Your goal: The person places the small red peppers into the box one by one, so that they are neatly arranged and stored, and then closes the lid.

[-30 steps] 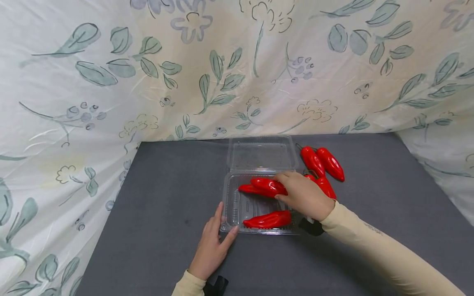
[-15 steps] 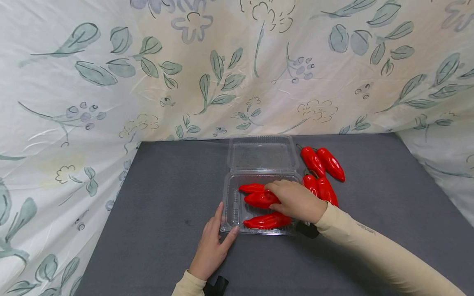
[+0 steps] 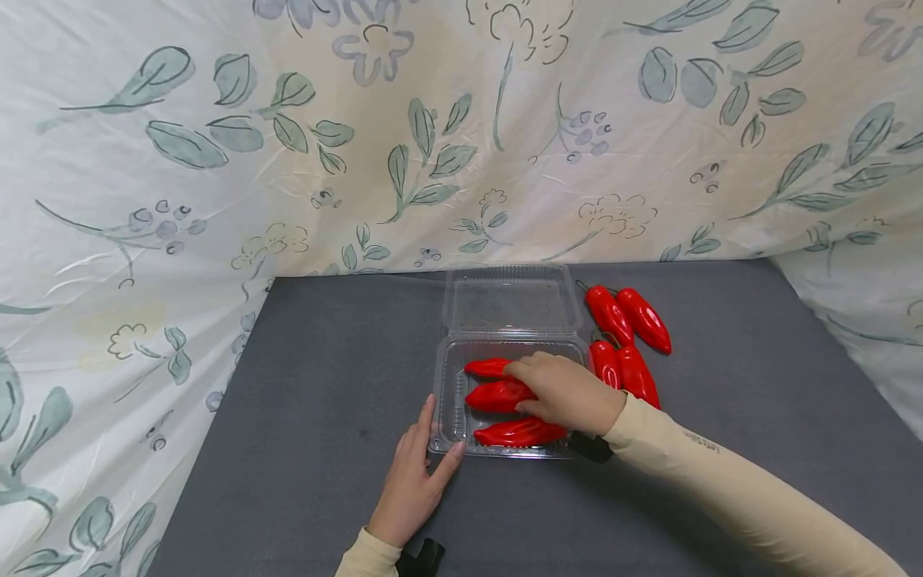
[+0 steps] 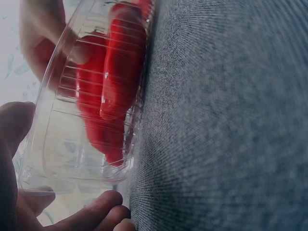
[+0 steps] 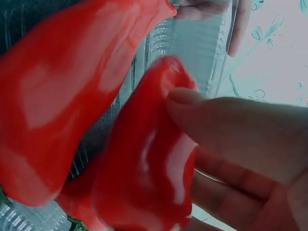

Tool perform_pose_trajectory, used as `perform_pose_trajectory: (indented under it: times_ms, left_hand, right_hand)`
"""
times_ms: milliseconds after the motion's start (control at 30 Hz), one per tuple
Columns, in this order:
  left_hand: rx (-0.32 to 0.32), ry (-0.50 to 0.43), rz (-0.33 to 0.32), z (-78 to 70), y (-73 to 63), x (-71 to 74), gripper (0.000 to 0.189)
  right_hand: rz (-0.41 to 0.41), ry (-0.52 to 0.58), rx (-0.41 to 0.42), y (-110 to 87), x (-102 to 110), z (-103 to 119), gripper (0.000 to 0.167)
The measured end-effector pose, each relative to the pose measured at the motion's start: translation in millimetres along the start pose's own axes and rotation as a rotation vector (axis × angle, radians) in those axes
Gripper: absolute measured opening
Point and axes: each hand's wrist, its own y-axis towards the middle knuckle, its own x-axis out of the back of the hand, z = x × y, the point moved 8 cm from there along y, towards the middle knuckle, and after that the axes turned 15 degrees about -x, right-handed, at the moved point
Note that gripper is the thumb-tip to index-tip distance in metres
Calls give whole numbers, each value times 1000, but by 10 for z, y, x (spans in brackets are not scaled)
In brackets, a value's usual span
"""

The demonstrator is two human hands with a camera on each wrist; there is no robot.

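In the head view my right hand (image 3: 566, 393) holds a red pepper (image 3: 497, 397) by its right end, inside a clear plastic clamshell container (image 3: 461, 343). Thumb and fingers sit on opposite sides of this pepper (image 5: 144, 149) in the right wrist view. Behind it lies a second pepper (image 3: 486, 368), partly covered by the fingers. A third pepper (image 3: 519, 433) rests along the container's front side. My left hand (image 3: 414, 481) touches the container's front left corner, its fingers fairly straight. Through the clear wall, the left wrist view shows blurred peppers (image 4: 122, 62).
The container's clear lid (image 3: 512, 304) lies folded back behind the base. Several more red peppers (image 3: 638, 373) with green stems lie right of the container on the grey tabletop (image 3: 346, 369). A leaf-patterned cloth (image 3: 433, 160) hangs behind and at both sides.
My right hand has moved left and toward the front with the pepper, bringing it from over the rear pepper to between the other two. The left hand stays in place.
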Motion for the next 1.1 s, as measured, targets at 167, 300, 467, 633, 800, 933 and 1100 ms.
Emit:
perform_pose_trajectory:
  times_ms: [167, 300, 467, 633, 800, 933, 1100]
  left_hand:
    - [-1, -1, -3, 3, 4, 5, 79]
    - [-7, 2, -4, 1, 3, 5, 79]
    - [-14, -3, -6, -11, -2, 2, 79]
    - [-7, -8, -2, -10, 2, -2, 80]
    - [5, -9, 4, -4, 5, -2, 81]
    - [8, -13, 4, -8, 3, 2, 80]
    - [1, -12, 4, 0, 7, 2, 81]
  right_hand:
    - [24, -1, 37, -8, -27, 15, 49]
    - [59, -5, 29, -7, -70, 3, 47]
    - [74, -34, 22, -12, -99, -10, 47]
    - [89, -56, 43, -30, -105, 3, 48]
    - [95, -53, 60, -46, -113, 5, 51]
    - [99, -51, 73, -52, -115, 14, 51]
    - [116, -54, 72, -49, -126, 17, 52]
